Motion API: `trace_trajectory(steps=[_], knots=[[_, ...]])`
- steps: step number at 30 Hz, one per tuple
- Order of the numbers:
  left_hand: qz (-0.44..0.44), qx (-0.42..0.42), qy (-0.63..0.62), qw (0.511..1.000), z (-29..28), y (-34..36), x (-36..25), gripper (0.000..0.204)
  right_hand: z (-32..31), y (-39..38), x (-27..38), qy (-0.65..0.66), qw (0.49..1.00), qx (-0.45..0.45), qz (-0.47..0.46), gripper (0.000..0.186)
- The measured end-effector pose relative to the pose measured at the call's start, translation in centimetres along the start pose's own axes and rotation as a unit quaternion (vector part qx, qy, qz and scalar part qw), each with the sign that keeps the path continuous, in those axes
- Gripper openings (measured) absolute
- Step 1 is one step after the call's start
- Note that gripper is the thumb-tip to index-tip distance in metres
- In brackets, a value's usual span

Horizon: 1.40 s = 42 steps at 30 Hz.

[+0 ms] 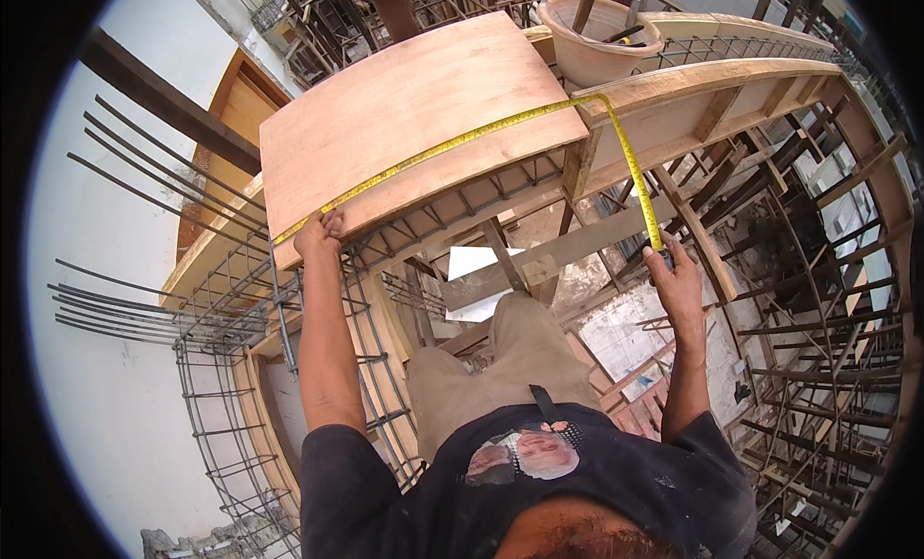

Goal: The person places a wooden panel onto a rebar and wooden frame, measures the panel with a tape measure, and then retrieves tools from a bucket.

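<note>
A yellow tape measure (462, 139) runs along a plywood sheet (404, 107), bends at the sheet's right edge and drops toward me. My left hand (318, 234) is at the sheet's near left corner, its fingers pinching the blade down close to the tape's end. Out to the right, off the sheet, my right hand (677, 275) grips the lower end of the tape; the case is mostly hidden in the fingers. The sheet lies on a timber beam form with a rebar cage (452, 205) showing beneath its near edge.
Behind the sheet's right end stands a pinkish bucket (599, 44) with tools in it. Long bare rebars (164, 165) stick out at the left beside a white wall (106, 395). A curved timber form (722, 88) extends right. Below me are props, planks and a deep drop.
</note>
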<state>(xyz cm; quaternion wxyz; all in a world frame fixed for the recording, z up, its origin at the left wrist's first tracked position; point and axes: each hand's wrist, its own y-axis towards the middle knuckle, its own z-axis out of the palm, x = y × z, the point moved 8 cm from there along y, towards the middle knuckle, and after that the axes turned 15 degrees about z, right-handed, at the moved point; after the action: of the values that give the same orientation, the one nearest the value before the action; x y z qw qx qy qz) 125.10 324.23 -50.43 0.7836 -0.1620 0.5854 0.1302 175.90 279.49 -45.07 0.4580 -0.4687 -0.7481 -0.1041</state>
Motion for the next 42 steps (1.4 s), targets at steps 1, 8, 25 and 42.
trace_trajectory(steps=[1, 8, 25, 42], knots=[[0.001, 0.013, 0.004, 1.000, 0.1, 0.1, -0.1, 0.025, -0.3, 0.4, 0.5, -0.044, 0.999, -0.019, -0.012, 0.061], [-0.007, -0.007, 0.053, 0.999, -0.2, -0.1, -0.8, 0.020, -1.2, 2.1, 4.1, -0.113, 0.991, -0.053, -0.051, 0.062], [0.009, -0.024, 0.109, 0.994, 0.3, -0.8, -1.5, 0.014, -2.2, 3.7, 7.8, -0.272, 0.946, -0.125, -0.119, 0.048], [-0.003, -0.019, 0.101, 0.995, 0.4, -1.1, -1.4, 0.015, -4.2, 4.4, 10.0, -0.350, 0.920, -0.120, -0.131, 0.055]])
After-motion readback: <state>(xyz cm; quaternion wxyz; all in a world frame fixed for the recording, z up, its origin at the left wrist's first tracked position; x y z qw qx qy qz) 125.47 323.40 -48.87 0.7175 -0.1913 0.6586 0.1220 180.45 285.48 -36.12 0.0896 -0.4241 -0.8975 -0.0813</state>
